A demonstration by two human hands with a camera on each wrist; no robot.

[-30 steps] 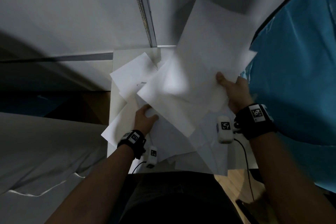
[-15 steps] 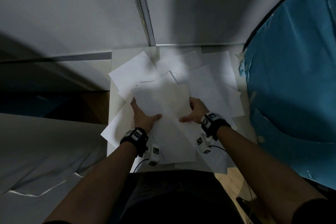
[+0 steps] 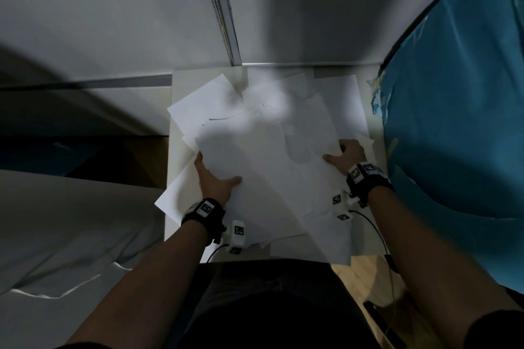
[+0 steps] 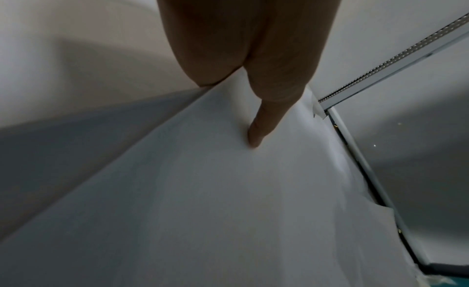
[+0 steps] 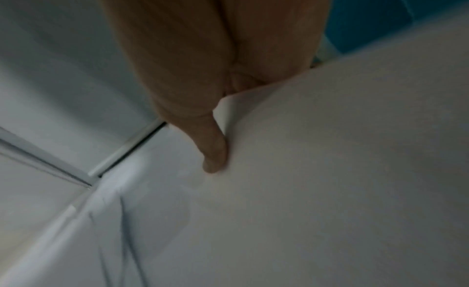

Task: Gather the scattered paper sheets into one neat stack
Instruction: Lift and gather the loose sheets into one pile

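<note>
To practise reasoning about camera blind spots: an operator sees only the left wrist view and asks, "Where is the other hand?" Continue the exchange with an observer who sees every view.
Observer: The right hand grips the pile's right edge, thumb on top.
Operator: Are the sheets squared up?
Observer: No. The paper sheets fan out at different angles across the table.
Operator: Does any sheet overhang?
Observer: Yes. One corner sticks out past the table's left edge, beside the left hand.
</note>
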